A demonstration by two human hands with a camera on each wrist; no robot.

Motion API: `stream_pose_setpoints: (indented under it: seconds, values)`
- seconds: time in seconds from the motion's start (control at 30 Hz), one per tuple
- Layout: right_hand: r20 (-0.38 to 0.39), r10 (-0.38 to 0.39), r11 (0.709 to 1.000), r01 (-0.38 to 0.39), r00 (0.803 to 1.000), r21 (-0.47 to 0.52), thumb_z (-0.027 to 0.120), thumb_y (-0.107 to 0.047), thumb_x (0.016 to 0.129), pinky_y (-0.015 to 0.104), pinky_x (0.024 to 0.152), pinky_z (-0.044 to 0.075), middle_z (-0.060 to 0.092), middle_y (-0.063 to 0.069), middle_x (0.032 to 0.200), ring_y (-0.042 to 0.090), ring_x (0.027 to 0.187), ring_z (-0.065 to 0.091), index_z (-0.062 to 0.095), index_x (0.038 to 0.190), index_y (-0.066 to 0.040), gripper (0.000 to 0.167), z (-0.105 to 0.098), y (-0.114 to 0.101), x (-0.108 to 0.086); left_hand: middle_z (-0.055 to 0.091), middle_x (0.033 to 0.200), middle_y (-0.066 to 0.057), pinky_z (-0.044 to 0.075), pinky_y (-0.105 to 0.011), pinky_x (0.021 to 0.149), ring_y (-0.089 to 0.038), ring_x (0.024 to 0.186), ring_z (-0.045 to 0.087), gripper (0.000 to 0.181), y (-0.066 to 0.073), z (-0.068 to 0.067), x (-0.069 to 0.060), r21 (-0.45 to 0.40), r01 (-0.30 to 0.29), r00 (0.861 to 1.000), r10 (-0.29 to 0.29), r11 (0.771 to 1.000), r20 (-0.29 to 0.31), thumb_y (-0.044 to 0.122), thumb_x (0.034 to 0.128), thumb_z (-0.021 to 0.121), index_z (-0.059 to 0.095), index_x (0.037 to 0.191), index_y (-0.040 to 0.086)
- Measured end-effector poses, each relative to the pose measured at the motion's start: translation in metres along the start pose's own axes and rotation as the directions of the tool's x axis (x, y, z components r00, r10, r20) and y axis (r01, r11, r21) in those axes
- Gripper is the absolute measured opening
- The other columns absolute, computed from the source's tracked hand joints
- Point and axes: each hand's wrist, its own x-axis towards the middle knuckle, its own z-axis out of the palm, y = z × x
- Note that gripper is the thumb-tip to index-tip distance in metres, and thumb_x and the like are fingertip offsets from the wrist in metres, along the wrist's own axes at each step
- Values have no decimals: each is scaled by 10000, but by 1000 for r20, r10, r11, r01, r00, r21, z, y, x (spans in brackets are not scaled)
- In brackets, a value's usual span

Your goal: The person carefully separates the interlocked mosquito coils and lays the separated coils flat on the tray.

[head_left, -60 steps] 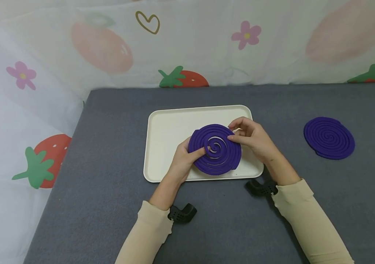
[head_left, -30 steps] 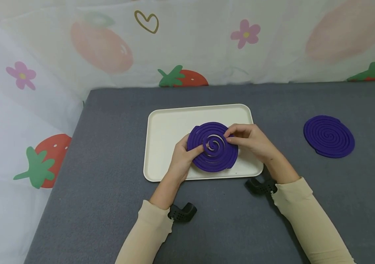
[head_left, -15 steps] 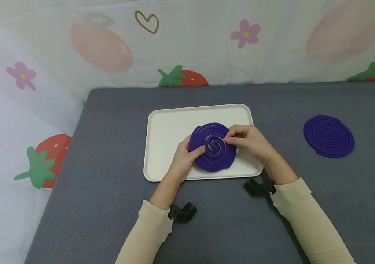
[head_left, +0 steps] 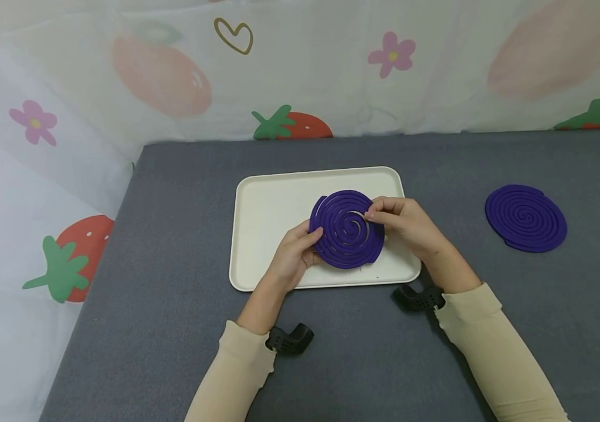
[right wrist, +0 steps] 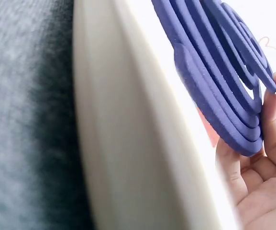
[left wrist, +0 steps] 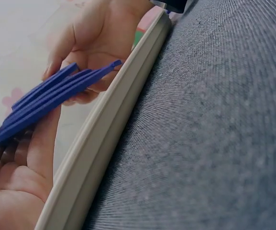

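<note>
A purple spiral disc point(head_left: 346, 249) is held up over the cream tray point(head_left: 268, 228), its coils slightly parted near the middle. At its left edge my left hand point(head_left: 289, 258) grips it, thumb on top and fingers beneath. My right hand point(head_left: 410, 228) pinches a coil at the upper right between thumb and fingers. In the left wrist view the disc point(left wrist: 42, 105) is seen edge-on and tilted, with its coils at uneven heights. The right wrist view has the coils point(right wrist: 214, 81) spread apart, and my right hand point(right wrist: 267, 177) at their lower end.
A second purple spiral point(head_left: 526, 218) lies flat on the grey cloth point(head_left: 173, 234) to the right of the tray. Behind the table hangs a white curtain point(head_left: 310, 58) with strawberries and flowers. Black bands point(head_left: 290, 340) sit at both wrists.
The held disc has moved slightly up and right from half a second ago. My left thumb has drawn back from its centre to its left edge. My right hand still pinches near the upper right.
</note>
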Motion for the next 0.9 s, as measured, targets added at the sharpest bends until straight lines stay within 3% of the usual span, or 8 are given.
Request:
stream_pose_setpoints:
  seconds: [0.13, 0.27, 0.4, 0.5, 0.63, 0.9]
  values:
    - [16, 19, 998, -20, 1000, 65, 575, -17, 912, 210, 679, 392, 571, -55, 874, 121, 879, 458, 658, 749, -141, 220, -1, 0, 0, 655, 973, -7, 554, -297, 714, -127, 878, 654, 430, 1, 0, 0, -68, -8, 1000, 9, 998, 28, 59, 1008, 288, 278, 1354, -195]
    - [39, 52, 993, -56, 998, 101, 577, -38, 921, 210, 681, 411, 566, -46, 887, 120, 872, 458, 662, 751, -143, 217, -3, 0, 0, 655, 979, -9, 553, -299, 721, -130, 888, 655, 439, 1, 0, 0, -87, -13, 1000, 14, 996, 16, 81, 1016, 276, 261, 1367, -182]
    - [54, 64, 991, -70, 996, 110, 569, -40, 927, 216, 700, 406, 563, -42, 884, 119, 870, 455, 664, 752, -141, 224, -3, 1, 0, 649, 978, -36, 554, -315, 729, -135, 877, 655, 419, 0, -1, 1, -57, -5, 1000, 4, 998, -27, 86, 1018, 286, 307, 1348, -171]
    - [62, 46, 991, -54, 997, 121, 545, -4, 926, 211, 677, 415, 561, -36, 861, 114, 841, 467, 664, 762, -122, 234, -3, 2, 0, 640, 1023, -123, 554, -364, 758, -140, 877, 650, 399, -1, -1, 2, 23, 5, 997, -3, 1000, -77, 84, 1015, 307, 360, 1327, -159]
    - [49, 11, 998, -14, 999, 64, 553, 0, 916, 197, 663, 413, 570, -43, 845, 96, 819, 484, 655, 791, -100, 190, 0, 5, 1, 605, 1095, -251, 537, -440, 799, -152, 885, 641, 391, -2, 0, 3, 118, 20, 991, -5, 993, -131, 98, 1007, 329, 405, 1309, -138]
    - [-22, -42, 995, 40, 999, -87, 664, -14, 853, 214, 830, 392, 586, -30, 894, 145, 929, 501, 636, 831, 9, 42, 5, 4, 2, 611, 1070, -225, 539, -428, 798, -147, 873, 650, 384, -3, -2, 2, 102, 11, 992, 2, 995, -125, 98, 1015, 323, 399, 1315, -130]
